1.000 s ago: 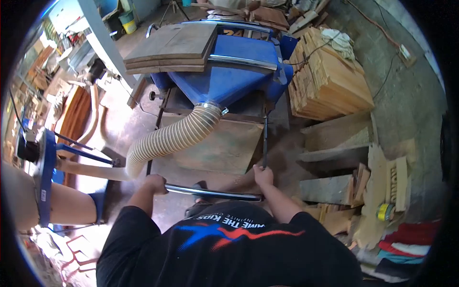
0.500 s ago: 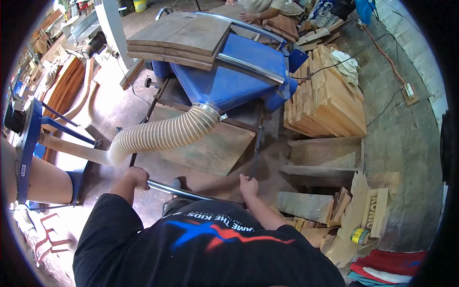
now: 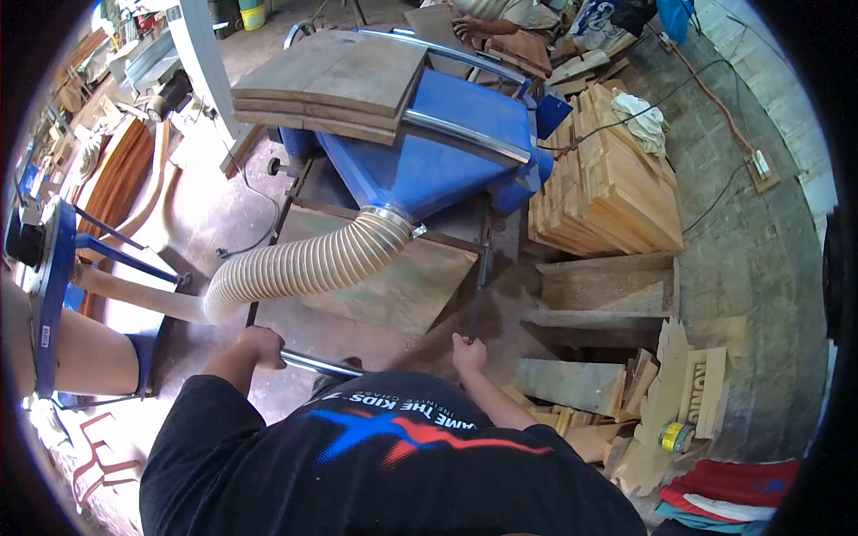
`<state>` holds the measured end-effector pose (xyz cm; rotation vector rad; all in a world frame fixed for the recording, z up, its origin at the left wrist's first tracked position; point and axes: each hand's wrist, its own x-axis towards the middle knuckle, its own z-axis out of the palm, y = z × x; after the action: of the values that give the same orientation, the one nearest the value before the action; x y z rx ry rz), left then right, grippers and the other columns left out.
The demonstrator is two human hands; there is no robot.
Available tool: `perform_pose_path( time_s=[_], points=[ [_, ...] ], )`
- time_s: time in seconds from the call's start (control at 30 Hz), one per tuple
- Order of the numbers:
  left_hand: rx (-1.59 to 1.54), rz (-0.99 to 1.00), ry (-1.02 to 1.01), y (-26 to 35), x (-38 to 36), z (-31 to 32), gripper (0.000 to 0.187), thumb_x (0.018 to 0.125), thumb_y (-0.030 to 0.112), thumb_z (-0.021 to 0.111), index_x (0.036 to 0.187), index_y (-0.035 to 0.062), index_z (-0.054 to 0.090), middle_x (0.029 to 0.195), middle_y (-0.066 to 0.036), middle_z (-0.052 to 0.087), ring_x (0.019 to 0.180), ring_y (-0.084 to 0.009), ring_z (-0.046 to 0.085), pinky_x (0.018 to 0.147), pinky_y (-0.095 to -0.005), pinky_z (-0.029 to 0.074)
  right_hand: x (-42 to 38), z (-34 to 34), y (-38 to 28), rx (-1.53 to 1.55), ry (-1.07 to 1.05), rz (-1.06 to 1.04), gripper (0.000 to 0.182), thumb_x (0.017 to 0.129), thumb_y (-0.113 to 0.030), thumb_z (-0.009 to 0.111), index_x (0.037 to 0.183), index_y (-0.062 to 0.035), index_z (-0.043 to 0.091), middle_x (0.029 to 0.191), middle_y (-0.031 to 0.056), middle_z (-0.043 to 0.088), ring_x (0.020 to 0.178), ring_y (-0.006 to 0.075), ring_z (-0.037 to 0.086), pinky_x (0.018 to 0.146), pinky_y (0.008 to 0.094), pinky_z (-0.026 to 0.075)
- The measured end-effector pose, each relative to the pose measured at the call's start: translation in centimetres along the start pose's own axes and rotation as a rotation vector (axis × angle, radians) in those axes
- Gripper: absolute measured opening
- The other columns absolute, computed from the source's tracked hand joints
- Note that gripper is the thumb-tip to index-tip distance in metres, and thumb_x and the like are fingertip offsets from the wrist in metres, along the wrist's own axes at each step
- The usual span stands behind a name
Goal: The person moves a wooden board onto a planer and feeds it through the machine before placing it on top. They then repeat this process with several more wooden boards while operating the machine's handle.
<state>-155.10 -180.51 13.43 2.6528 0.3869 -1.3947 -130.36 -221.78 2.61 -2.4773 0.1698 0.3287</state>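
Observation:
My left hand is closed around the near end of a dark metal frame bar, beside a chrome rail that runs in front of my belly. My right hand is closed on the near end of another dark bar. Both bars reach back to a blue machine, which looks like a thickness planer. From its hood a ribbed hose curves left over a plywood panel. Several brown boards lie stacked on top of the machine.
Behind the machine, a co-worker's hand is near a board. Stacked wood panels and a wooden box stand right, with offcuts nearer me. A blue dust-collector frame is left. Cables cross the floor.
My two hands keep their hold, slightly lower in the view. Less of the chrome rail shows beside my shirt. The co-worker's hand and the board beyond the machine have shifted.

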Motion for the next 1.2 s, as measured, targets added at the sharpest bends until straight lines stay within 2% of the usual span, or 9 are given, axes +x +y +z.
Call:
perform_pose_path(
  time_s=[0.23, 0.33, 0.47, 0.57, 0.7, 0.87, 0.97, 1.1, 1.2],
  points=[
    [0.024, 0.090, 0.008, -1.1, 0.7, 0.6, 0.045, 0.074, 0.045, 0.067, 0.110, 0.0187, 0.075, 0.110, -0.011, 0.073, 0.106, -0.0312, 0.069, 0.091, -0.0448, 0.055, -0.4, -0.3, -1.0, -0.055, 0.018, 0.088, 0.039, 0.082, -0.042, 0.074, 0.085, -0.0029, 0.073, 0.089, 0.0213, 0.073, 0.091, 0.0407, 0.070, 0.084, 0.0485, 0.054],
    [0.019, 0.117, 0.019, -1.4, 0.3, -0.1, 0.046, 0.076, 0.047, 0.065, 0.109, 0.0161, 0.074, 0.108, -0.013, 0.073, 0.104, -0.0321, 0.070, 0.091, -0.0455, 0.055, 0.2, 0.7, 0.2, -0.071, 0.067, 0.036, 0.039, 0.081, -0.043, 0.075, 0.084, -0.0047, 0.074, 0.089, 0.0212, 0.073, 0.090, 0.0403, 0.071, 0.084, 0.0482, 0.054],
    [0.007, 0.131, 0.041, -1.6, 0.2, 0.5, 0.047, 0.077, 0.046, 0.065, 0.109, 0.0141, 0.074, 0.106, -0.014, 0.074, 0.102, -0.0322, 0.070, 0.089, -0.0456, 0.055, -0.7, 0.0, -1.4, -0.056, 0.063, 0.123, 0.041, 0.081, -0.044, 0.074, 0.078, -0.0035, 0.072, 0.083, 0.0201, 0.073, 0.085, 0.0391, 0.071, 0.080, 0.0484, 0.054],
    [-0.013, 0.133, 0.054, -2.0, 0.7, 0.7, 0.047, 0.077, 0.046, 0.065, 0.110, 0.0144, 0.073, 0.105, -0.014, 0.074, 0.101, -0.0319, 0.070, 0.088, -0.0453, 0.055, -0.7, 0.1, -1.4, -0.098, 0.109, 0.101, 0.040, 0.080, -0.044, 0.074, 0.077, -0.0039, 0.071, 0.081, 0.0200, 0.072, 0.083, 0.0393, 0.071, 0.078, 0.0485, 0.054],
    [-0.019, 0.146, 0.065, -2.5, 1.0, 1.6, 0.048, 0.077, 0.047, 0.065, 0.110, 0.0144, 0.073, 0.104, -0.013, 0.074, 0.099, -0.0315, 0.071, 0.087, -0.0451, 0.055, -1.0, 0.2, -1.2, -0.105, 0.050, 0.120, 0.041, 0.080, -0.044, 0.074, 0.076, -0.0038, 0.071, 0.078, 0.0201, 0.072, 0.080, 0.0390, 0.071, 0.076, 0.0489, 0.054],
    [-0.040, 0.150, 0.088, -2.4, 1.1, 1.5, 0.047, 0.077, 0.048, 0.065, 0.108, 0.0139, 0.073, 0.104, -0.014, 0.074, 0.100, -0.0317, 0.071, 0.086, -0.0453, 0.056, -0.4, 0.6, -0.8, -0.087, 0.122, 0.117, 0.042, 0.079, -0.045, 0.075, 0.074, -0.0028, 0.071, 0.077, 0.0199, 0.072, 0.079, 0.0388, 0.072, 0.077, 0.0489, 0.055],
    [-0.036, 0.156, 0.066, -2.8, 1.5, 2.0, 0.047, 0.078, 0.049, 0.064, 0.108, 0.0135, 0.073, 0.105, -0.014, 0.074, 0.101, -0.0320, 0.071, 0.087, -0.0454, 0.055, -0.5, 0.5, -0.8, -0.062, 0.092, 0.090, 0.042, 0.078, -0.040, 0.079, 0.075, 0.0001, 0.071, 0.072, 0.0197, 0.070, 0.072, 0.0355, 0.071, 0.070, 0.0455, 0.053],
    [-0.032, 0.160, 0.076, -2.4, 1.7, 1.6, 0.049, 0.079, 0.051, 0.063, 0.109, 0.0129, 0.073, 0.105, -0.015, 0.074, 0.101, -0.0327, 0.071, 0.087, -0.0457, 0.055, 0.3, 0.8, 0.4, -0.101, 0.113, 0.087, 0.044, 0.078, -0.043, 0.079, 0.075, 0.0000, 0.071, 0.074, 0.0204, 0.071, 0.075, 0.0365, 0.071, 0.072, 0.0464, 0.054],
    [-0.038, 0.171, 0.079, -2.6, 1.7, 2.1, 0.051, 0.079, 0.052, 0.064, 0.109, 0.0125, 0.072, 0.104, -0.015, 0.074, 0.101, -0.0329, 0.071, 0.087, -0.0456, 0.055, -0.8, 0.2, -1.3, -0.103, 0.108, 0.097, 0.044, 0.077, -0.044, 0.078, 0.074, -0.0003, 0.071, 0.074, 0.0206, 0.071, 0.075, 0.0367, 0.071, 0.072, 0.0469, 0.054]
  ],
)
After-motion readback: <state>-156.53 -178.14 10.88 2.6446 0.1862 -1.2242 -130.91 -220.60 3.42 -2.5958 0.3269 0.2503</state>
